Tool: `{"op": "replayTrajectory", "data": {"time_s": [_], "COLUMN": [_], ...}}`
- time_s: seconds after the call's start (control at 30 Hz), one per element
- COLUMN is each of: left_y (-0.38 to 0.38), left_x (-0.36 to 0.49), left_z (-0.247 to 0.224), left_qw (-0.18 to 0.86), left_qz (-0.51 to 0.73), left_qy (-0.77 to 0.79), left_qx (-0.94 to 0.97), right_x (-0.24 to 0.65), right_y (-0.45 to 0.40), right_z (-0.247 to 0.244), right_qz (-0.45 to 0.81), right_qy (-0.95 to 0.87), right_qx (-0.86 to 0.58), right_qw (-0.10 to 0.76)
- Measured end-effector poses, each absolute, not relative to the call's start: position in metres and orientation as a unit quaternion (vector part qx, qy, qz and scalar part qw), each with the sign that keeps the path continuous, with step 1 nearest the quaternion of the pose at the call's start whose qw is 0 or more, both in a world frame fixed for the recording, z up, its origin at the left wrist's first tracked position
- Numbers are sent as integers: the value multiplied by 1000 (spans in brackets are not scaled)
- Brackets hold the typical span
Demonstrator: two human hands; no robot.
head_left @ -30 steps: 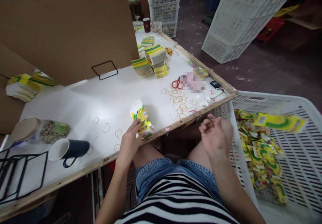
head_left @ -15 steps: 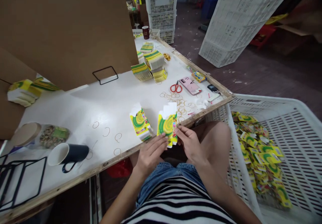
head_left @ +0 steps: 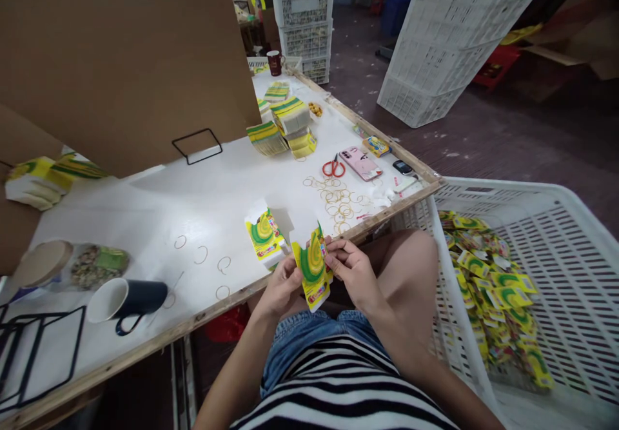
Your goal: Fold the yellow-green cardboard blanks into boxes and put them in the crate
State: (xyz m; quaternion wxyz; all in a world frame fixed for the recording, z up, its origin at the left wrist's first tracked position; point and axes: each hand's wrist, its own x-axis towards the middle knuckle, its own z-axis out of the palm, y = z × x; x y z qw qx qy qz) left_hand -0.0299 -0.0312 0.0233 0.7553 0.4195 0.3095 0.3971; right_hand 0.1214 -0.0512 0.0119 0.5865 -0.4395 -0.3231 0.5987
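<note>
Between my hands, over the table's front edge, is a yellow and green printed carton, partly folded open and tilted. My left hand grips its left side, thumb on the printed face. On the other side, my right hand pinches the right edge between thumb and fingers. Just left of it, a small stack of matching flat cartons lies on the white table. Many loose rubber bands are scattered behind my right hand.
Red-handled scissors and a pink phone lie farther back. Bundled cartons stand near a cardboard sheet. A dark mug lies at left. To my right, a white crate holds many yellow packs.
The carton has gone from lying flatter to being tilted and bent open. My left hand has shifted from atop its lower part to its left side, thumb in front.
</note>
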Motion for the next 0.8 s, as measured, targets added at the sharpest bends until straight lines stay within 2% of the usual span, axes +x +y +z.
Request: {"op": "replayTrajectory", "data": {"time_s": [0.33,0.6,0.73,0.8], "left_y": [-30,-28,-31,-32], "left_x": [-27,-17,-16,-19], "left_z": [23,4,12,19], "left_qw": [754,649,577,577], "left_qz": [416,459,482,466], "left_qy": [333,440,453,447], "left_qx": [385,418,479,500], "right_x": [122,116,121,126], "right_y": [-54,-58,-54,-52], "right_z": [12,8,3,2], "right_qz": [585,533,467,454], "right_qy": [-321,-374,-399,-424], "right_qx": [-460,-509,-533,-521], "right_qw": [586,563,582,586]}}
